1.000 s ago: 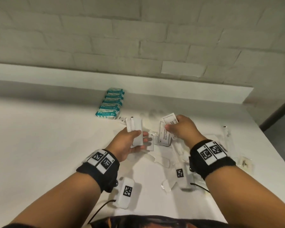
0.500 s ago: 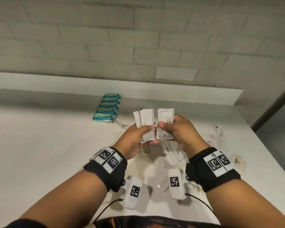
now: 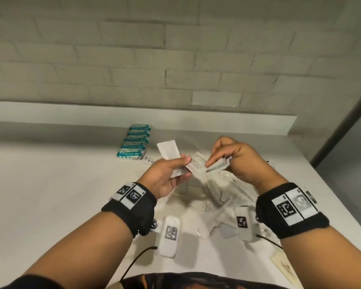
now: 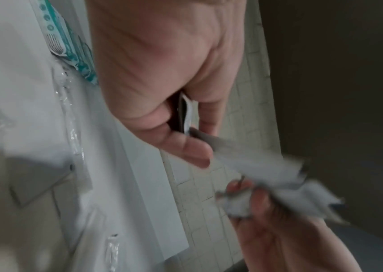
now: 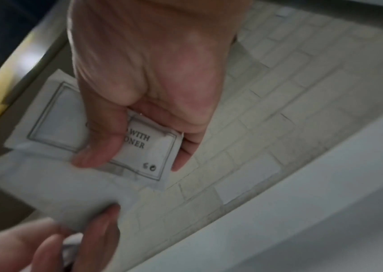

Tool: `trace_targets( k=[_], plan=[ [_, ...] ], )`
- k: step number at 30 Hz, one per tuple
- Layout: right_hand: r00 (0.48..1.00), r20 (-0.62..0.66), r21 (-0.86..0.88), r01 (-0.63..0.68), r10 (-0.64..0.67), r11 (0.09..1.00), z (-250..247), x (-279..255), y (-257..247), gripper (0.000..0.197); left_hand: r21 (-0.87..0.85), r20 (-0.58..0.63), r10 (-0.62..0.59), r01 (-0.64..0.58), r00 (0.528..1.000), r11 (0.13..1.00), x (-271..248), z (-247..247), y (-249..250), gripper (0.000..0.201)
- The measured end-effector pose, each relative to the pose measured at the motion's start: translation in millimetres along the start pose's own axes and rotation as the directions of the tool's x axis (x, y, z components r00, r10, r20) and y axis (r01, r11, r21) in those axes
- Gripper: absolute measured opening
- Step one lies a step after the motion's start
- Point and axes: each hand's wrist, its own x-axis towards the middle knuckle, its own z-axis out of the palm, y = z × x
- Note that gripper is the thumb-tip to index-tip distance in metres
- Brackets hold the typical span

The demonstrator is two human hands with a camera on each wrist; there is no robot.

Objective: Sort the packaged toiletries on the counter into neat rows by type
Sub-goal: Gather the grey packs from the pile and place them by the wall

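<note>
Sachets, flat white paper rectangles, are being pinched in the left hand above the matte white desk. At 3 o'clock, the right hand is gripping a printed sachet, fingers curled. Teal glossy packs are lying in a row at 11 o'clock.

The worktop is plain white. The row of packets at its back is teal and white. The sachets are white with a thin dark printed border and dark lettering. The wristbands are black, bearing white tags with black square-code patterns. The brick wall is off-white.
</note>
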Motion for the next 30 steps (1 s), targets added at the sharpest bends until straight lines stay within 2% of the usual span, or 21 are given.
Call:
trace_targets(
  k=[1,3,7,11,13,15,18,20,24,27,30],
  plan=[
    [0.999,0.036,-0.074,-0.038,0.041,0.997,-1,-4,3,0.017,0.01,-0.038,0.053,-0.052,0.998,0.999,2,-3,0,0.01],
    [0.992,0.023,-0.136,-0.119,0.123,0.984,-1,-12,9,0.025,0.029,-0.082,0.138,-0.136,0.987,0.99,6,-6,2,0.017],
    [0.952,-0.095,0.12,-0.28,0.291,0.953,-8,-24,20,0.026,0.048,-0.126,0.21,-0.205,0.97,0.978,9,-12,2,0.016],
    [0.942,-0.11,0.135,-0.301,0.316,0.944,-10,-22,16,0.016,0.096,-0.151,0.247,-0.234,0.957,0.967,10,-10,-1,0.015],
    [0.93,-0.106,0.165,-0.334,0.353,0.928,-3,-18,12,0.014,0.017,-0.182,0.286,-0.288,0.941,0.957,12,-7,-2,0.019],
    [0.901,-0.101,0.258,-0.386,0.422,0.886,11,-17,13,0.017,-0.136,-0.221,0.302,-0.335,0.928,0.932,14,-3,1,0.029],
    [0.853,-0.11,0.366,-0.442,0.51,0.819,44,-17,16,0.025,-0.315,-0.245,0.254,-0.325,0.935,0.892,16,3,8,0.032],
    [0.839,-0.144,0.425,-0.426,0.525,0.798,57,-12,14,0.025,-0.294,-0.193,0.217,-0.267,0.957,0.918,17,7,6,0.029],
    [0.816,-0.318,0.528,-0.272,0.484,0.805,45,7,9,0.024,0.013,-0.027,0.108,-0.108,0.994,0.994,9,14,-14,0.028],
    [0.81,-0.394,0.5,-0.207,0.434,0.841,36,13,9,0.023,0.109,0.092,0.053,-0.063,0.994,0.992,2,18,-26,0.027],
    [0.834,-0.389,0.442,-0.202,0.39,0.874,34,12,14,0.037,0.175,0.147,0.016,-0.042,0.989,0.984,1,18,-27,0.026]
  ],
)
